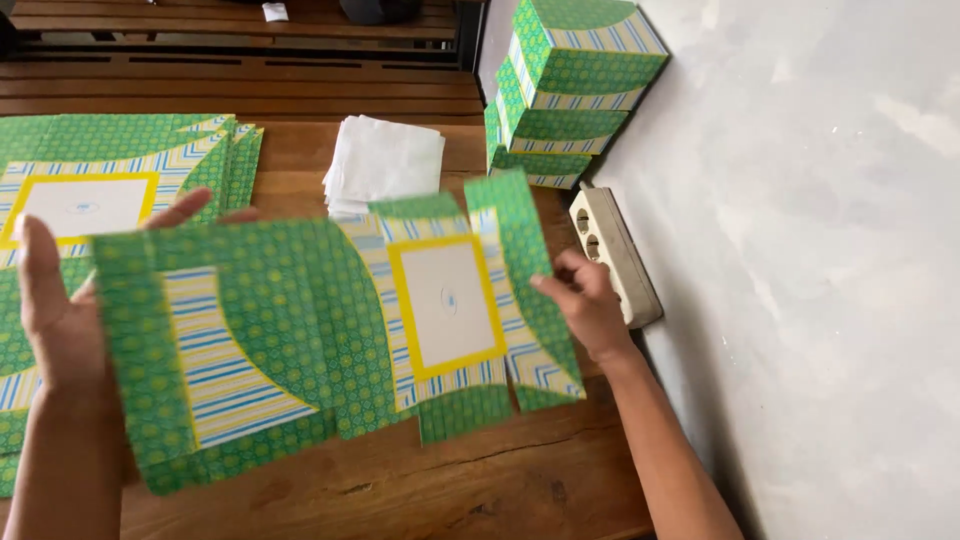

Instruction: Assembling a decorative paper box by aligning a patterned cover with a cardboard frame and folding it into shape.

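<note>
A flat, unfolded cardboard box sheet [330, 320] with a green pattern, blue and yellow stripes and a white square framed in yellow is held up above the wooden table [450, 480]. My left hand [60, 300] grips its left edge, fingers spread behind it. My right hand [585, 300] pinches its right flap. The sheet tilts slightly, its right side higher.
A stack of more flat green sheets [110, 170] lies at the left. White folded papers [385, 160] sit at the back centre. Three assembled green boxes [570, 80] are stacked against the grey wall [820, 250], with a beige power strip [612, 255] beside them. Wooden benches [240, 70] stand behind.
</note>
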